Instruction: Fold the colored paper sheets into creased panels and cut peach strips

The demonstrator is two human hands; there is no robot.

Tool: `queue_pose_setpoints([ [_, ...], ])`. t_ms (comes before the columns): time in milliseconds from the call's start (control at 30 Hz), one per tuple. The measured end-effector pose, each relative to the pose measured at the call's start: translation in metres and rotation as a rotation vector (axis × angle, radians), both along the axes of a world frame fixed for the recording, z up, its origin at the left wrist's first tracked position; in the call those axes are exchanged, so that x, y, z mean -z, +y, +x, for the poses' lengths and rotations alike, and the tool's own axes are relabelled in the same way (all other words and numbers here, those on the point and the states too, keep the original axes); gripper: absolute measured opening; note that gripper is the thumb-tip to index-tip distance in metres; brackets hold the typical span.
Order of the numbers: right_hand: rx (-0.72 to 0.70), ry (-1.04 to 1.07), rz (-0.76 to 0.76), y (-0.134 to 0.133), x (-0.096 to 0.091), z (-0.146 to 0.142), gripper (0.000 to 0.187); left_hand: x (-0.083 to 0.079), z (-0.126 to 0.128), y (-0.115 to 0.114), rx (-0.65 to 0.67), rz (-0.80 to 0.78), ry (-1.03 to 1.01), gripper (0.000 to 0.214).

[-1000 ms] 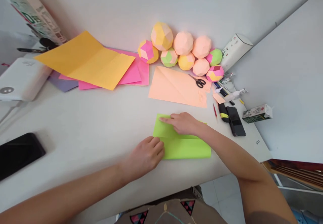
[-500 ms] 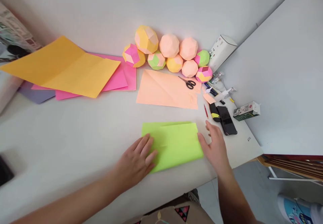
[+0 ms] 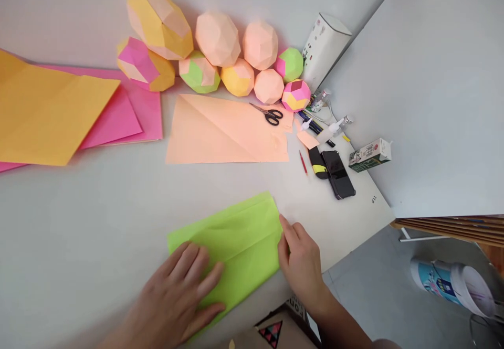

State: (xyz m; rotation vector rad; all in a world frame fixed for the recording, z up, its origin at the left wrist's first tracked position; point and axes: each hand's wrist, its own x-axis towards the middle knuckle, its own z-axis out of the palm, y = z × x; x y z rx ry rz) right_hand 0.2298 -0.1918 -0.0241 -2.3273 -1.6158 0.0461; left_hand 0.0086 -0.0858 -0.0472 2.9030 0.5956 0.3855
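A folded lime-green paper [image 3: 236, 239] lies tilted near the front edge of the white table [image 3: 98, 218]. My left hand [image 3: 177, 296] lies flat on its lower left part, fingers spread and stretched out. My right hand [image 3: 301, 262] touches the paper's right edge with its fingertips, fingers loosely extended and nothing gripped in them. A creased peach sheet [image 3: 224, 131] lies behind the green paper.
Several paper polyhedron balls [image 3: 220, 55] line the wall. Black scissors [image 3: 268, 114] rest on the peach sheet. Orange [image 3: 47, 113] and pink [image 3: 134, 115] sheets lie at the left. A black phone [image 3: 338, 167], pens, a small carton [image 3: 370, 155] and a white box [image 3: 325, 44] crowd the right corner.
The view has swung right and down. The green paper now lies turned at an angle. My right hand has come in to its right edge; my left hand has slid further onto it.
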Motion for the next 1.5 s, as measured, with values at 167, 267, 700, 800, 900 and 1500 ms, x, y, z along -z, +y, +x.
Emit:
queue_pose_setpoints([
  [167,-0.068,-0.094,-0.196,0.003,0.000,0.002,0.051,0.008,-0.003,-0.002,-0.049,-0.083,-0.060,0.046],
  [267,-0.082,-0.114,-0.275,0.003,-0.002,0.003,0.055,0.009,-0.003,0.001,-0.033,-0.138,-0.117,0.043],
  [700,-0.072,-0.029,-0.518,0.024,-0.017,0.012,0.060,0.007,0.002,0.015,0.092,-0.145,-0.021,0.084],
  [800,-0.109,-0.052,-0.506,0.023,-0.013,0.013,0.062,0.006,0.002,0.015,0.088,-0.148,-0.017,0.088],
  [900,-0.134,-0.080,-0.487,0.019,-0.009,0.014,0.064,0.004,0.003,0.016,0.081,-0.142,-0.003,0.090],
  [1500,-0.138,-0.161,-0.543,0.022,-0.009,0.013,0.076,0.004,0.003,0.013,0.070,-0.132,0.034,0.089],
])
